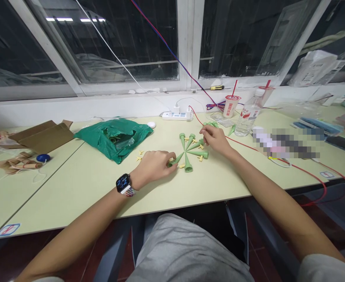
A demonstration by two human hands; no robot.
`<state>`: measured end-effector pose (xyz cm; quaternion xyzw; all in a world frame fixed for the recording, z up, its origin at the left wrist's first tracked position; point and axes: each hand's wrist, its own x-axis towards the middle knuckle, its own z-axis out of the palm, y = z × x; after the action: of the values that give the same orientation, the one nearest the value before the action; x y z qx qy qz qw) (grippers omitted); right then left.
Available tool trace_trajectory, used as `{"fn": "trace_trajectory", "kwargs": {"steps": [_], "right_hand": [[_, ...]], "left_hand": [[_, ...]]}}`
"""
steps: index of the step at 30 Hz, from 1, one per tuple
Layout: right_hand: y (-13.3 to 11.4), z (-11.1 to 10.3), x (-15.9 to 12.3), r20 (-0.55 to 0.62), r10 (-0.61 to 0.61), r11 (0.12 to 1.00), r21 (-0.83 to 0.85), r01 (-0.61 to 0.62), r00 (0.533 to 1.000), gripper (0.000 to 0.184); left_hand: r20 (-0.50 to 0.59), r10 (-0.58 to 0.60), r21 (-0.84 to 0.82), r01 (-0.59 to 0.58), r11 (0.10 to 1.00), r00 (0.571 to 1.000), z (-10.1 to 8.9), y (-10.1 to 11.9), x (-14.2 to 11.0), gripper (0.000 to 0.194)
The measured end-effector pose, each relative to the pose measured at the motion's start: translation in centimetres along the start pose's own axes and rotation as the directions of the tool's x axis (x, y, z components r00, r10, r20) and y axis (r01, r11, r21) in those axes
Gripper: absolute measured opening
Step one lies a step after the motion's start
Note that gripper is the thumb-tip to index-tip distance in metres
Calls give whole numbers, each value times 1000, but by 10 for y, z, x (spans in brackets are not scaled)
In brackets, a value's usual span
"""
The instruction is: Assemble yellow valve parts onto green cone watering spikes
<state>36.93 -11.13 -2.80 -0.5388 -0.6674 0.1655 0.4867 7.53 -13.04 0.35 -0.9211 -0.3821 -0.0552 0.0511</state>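
Observation:
Several green cone-shaped spikes with small yellow side valves lie fanned out on the table, tips pointing inward; one green spike (188, 162) points toward the front edge. My left hand (157, 166), with a watch on its wrist, has its thumb and fingers closed around the left green spike (176, 159). My right hand (216, 138) is beside the wide end of the upper-right spike (195, 145). Its fingers are bent together, and whatever they may hold is hidden. More green spikes (212, 124) lie behind that hand. Loose yellow valves (139, 158) lie left of my left hand.
A torn green plastic bag (98, 135) and an opened cardboard box (44, 135) are on the left. Along the back are a power strip (168, 116), a paper cup (231, 106) and a water bottle (247, 117). A red cable (242, 143) runs across the right side.

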Motion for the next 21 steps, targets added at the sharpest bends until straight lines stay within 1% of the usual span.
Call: {"fn": "trace_trajectory", "kwargs": {"steps": [11,19,21], "right_hand": [[1,0,0,12,-12,1000,-28,12,1000,18],[1,0,-1,18,8,1000,-25,-8,1000,18],[1,0,0,18,4,999,-47,-4,1000,19]], "left_hand": [[-7,11,1,-11,1000,1000,0,-2,0,28],[-8,18,-4,-18,1000,1000,0,-2,0,29],[-17,9,-10,-9,1000,1000,1,-3,-1,30]]}}
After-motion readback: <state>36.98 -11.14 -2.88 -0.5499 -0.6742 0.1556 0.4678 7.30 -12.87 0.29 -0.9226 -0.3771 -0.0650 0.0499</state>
